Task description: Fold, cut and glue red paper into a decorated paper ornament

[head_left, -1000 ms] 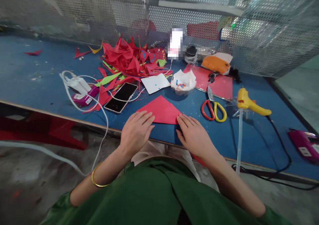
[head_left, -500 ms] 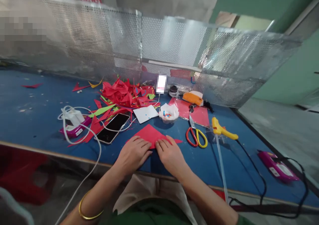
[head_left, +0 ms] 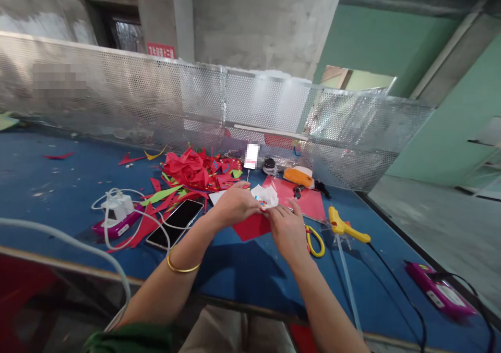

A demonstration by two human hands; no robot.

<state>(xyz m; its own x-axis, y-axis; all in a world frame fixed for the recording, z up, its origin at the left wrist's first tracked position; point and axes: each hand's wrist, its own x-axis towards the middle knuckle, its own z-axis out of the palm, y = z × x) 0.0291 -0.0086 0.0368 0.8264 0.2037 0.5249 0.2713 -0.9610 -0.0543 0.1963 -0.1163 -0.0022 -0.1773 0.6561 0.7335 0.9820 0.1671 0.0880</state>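
A folded piece of red paper [head_left: 251, 227] is raised off the blue table, with a shadow beneath it. My left hand [head_left: 235, 206] is closed on its far left edge, thumb and fingers pressed together. Opposite it, my right hand [head_left: 287, 229] pinches the paper's upper right part, its index finger pointing up. Just beyond the fingers stands a white paper-lined bowl [head_left: 264, 194] with small blue and red bits inside. Scissors [head_left: 316, 242] with a yellow loop lie to the right, partly covered by my right hand.
Red and green paper scraps [head_left: 191, 168] are heaped at the back left. A phone [head_left: 176, 222] and a corded purple power strip [head_left: 117, 225] lie left. A yellow glue gun [head_left: 344, 227] and another purple power strip [head_left: 440, 293] are right. A perforated metal screen [head_left: 203, 108] lines the back.
Both hands have lifted the red paper from the table and moved it away from me, near the bowl. My right hand now covers part of the scissors. The head view has tilted up.
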